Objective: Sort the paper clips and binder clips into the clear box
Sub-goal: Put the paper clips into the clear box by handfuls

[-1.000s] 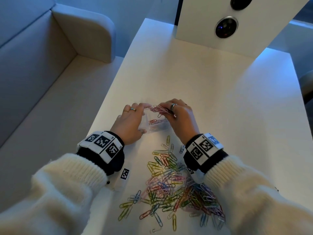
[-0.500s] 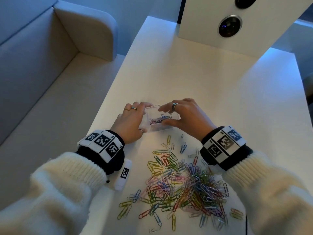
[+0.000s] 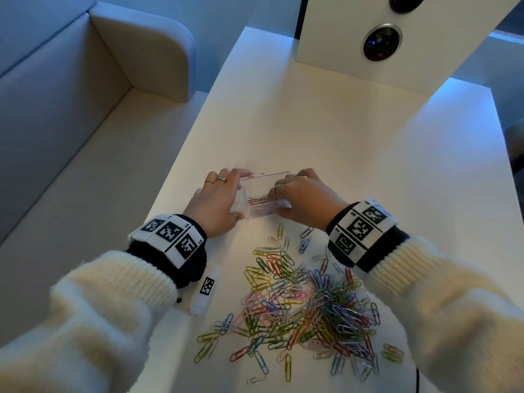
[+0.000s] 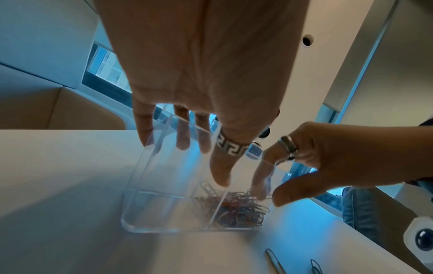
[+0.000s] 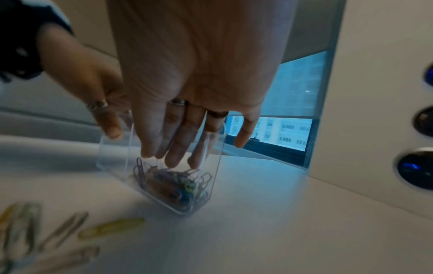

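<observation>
A small clear box point(image 3: 263, 211) with a divider stands on the white table point(image 3: 340, 137). My left hand point(image 3: 226, 194) grips its left side, fingers behind the far wall and thumb over the near one point(image 4: 201, 163). My right hand point(image 3: 286, 195) reaches into the right compartment with straight fingers point(image 5: 178, 153), whose tips touch the coloured paper clips point(image 4: 236, 209) lying at the bottom. A large pile of coloured paper clips point(image 3: 306, 304) lies on the table nearer to me. No binder clips show in any view.
A white tagged stick point(image 3: 205, 290) lies by my left wrist near the table's left edge. At the table's far end stands a white panel with round lenses point(image 3: 382, 42). A beige sofa point(image 3: 85, 109) runs along the left, below table level.
One second ago my right hand held pink clips over the box. They dropped in, and the hand's fingers have now gone down inside. My left hand keeps its hold on the box.
</observation>
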The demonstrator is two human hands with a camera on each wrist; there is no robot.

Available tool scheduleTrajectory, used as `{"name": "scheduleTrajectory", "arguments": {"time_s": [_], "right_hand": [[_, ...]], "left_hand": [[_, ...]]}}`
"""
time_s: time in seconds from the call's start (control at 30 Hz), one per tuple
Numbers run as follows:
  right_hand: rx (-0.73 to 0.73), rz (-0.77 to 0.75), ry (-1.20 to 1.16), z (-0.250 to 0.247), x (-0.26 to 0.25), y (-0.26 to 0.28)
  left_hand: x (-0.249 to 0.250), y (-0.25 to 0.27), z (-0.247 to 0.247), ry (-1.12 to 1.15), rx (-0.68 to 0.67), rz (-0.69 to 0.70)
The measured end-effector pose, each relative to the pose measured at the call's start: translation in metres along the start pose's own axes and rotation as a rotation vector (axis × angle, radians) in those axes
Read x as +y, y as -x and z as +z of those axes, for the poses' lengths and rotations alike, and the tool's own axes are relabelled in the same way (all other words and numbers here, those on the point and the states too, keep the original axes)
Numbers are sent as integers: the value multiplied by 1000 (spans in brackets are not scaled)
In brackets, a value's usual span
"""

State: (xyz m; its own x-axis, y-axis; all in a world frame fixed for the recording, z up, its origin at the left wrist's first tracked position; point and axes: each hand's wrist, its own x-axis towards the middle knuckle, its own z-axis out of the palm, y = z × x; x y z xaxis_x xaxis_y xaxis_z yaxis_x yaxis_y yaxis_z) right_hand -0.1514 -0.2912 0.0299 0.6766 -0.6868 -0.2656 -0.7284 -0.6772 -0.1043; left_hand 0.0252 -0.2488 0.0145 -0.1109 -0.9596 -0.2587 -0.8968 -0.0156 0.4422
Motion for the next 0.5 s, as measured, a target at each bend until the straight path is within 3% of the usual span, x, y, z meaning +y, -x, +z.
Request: {"name": "scheduleTrajectory", "arguments": {"time_s": [0.17,0.27,0.37,0.5], "right_hand": [[-45,10,177,6,-4,-6],[29,15,100,7,-8,-9],[1,38,-30,14,-19,-11],[-16,114,-1,18,-27,-16]], "left_hand": [[1,0,-1,2,-2,0],[1,0,0,-3,6,-3],[1,1,0,5,-1,-1],[0,0,1,11,4,7]]}}
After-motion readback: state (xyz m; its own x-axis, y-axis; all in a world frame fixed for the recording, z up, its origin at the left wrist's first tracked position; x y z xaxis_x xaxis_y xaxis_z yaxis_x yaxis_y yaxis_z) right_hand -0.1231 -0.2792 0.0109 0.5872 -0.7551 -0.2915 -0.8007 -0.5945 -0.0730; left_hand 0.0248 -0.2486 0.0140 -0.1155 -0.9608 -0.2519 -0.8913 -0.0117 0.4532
